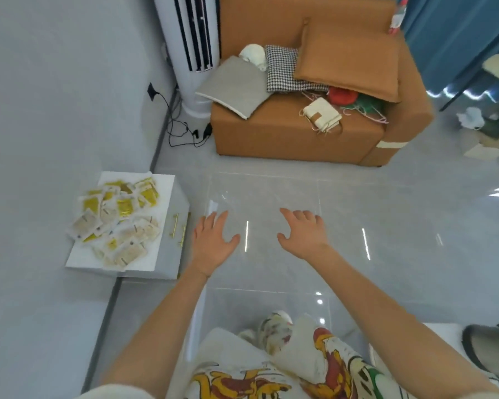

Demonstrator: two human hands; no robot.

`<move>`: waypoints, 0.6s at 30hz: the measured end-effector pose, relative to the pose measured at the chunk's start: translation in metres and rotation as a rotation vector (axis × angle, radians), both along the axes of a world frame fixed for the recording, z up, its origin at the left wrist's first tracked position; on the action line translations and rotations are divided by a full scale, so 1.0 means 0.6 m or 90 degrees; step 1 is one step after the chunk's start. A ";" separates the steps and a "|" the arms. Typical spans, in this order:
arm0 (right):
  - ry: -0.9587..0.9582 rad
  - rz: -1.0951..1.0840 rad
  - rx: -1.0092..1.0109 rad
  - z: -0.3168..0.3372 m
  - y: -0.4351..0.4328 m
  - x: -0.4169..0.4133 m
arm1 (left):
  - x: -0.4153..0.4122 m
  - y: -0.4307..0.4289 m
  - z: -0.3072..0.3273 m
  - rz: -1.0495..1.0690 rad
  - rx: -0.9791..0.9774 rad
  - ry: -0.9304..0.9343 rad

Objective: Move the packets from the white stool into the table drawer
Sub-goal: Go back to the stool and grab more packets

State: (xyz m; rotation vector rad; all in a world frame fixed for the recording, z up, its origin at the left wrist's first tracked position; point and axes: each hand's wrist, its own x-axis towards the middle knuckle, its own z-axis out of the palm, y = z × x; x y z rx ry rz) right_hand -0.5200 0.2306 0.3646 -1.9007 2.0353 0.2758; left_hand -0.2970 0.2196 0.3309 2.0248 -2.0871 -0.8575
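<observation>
Several yellow and cream packets [116,220] lie in a loose pile on a white stool [163,194] against the left wall. The stool's right side carries gold bar handles [182,228]. My left hand [212,240] hovers palm down over the floor, just right of the stool, fingers apart and holding nothing. My right hand [304,233] is spread the same way further right, also holding nothing. No table drawer is in view.
A brown sofa [300,133] with cushions and yarn stands ahead. A white tower fan [190,53] and black cables [182,128] sit in the corner. A clear-topped surface lies under my hands. A grey slipper [490,347] is at the right edge.
</observation>
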 end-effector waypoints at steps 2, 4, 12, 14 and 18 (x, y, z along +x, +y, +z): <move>-0.005 0.050 -0.008 -0.001 -0.054 0.032 | 0.029 -0.023 0.000 0.049 0.000 -0.007; -0.011 0.095 -0.011 -0.004 -0.108 0.061 | 0.056 -0.046 -0.004 0.090 -0.004 -0.017; -0.022 0.282 0.004 -0.023 -0.327 0.169 | 0.132 -0.163 -0.026 0.275 0.003 -0.023; -0.026 0.333 0.012 -0.025 -0.376 0.198 | 0.145 -0.186 -0.028 0.324 0.012 -0.022; -0.031 0.430 0.033 -0.026 -0.459 0.260 | 0.176 -0.213 -0.030 0.443 0.025 -0.012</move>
